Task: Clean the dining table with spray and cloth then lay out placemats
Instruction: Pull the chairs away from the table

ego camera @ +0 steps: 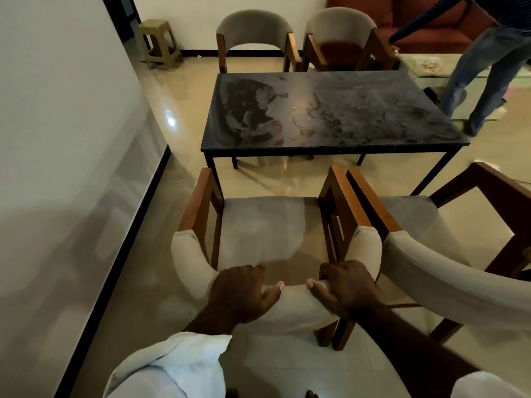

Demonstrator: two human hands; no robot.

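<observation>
At the near chair (pixel 267 239), both hands clamp its padded backrest: left hand (pixel 241 294) and right hand (pixel 347 288), each grip closed round the cushion. The dark desk (pixel 330 113) stands beyond, top smeared and streaky, looks unwiped or half-wiped. No spray, cloth or placemats visible. Judged early: cleaning and placemats remain.

Four cushioned wooden armchairs (pixel 267 239), plastic stool (pixel 159 43), red sofa (pixel 425 21), bystander's legs (pixel 482 79)
</observation>
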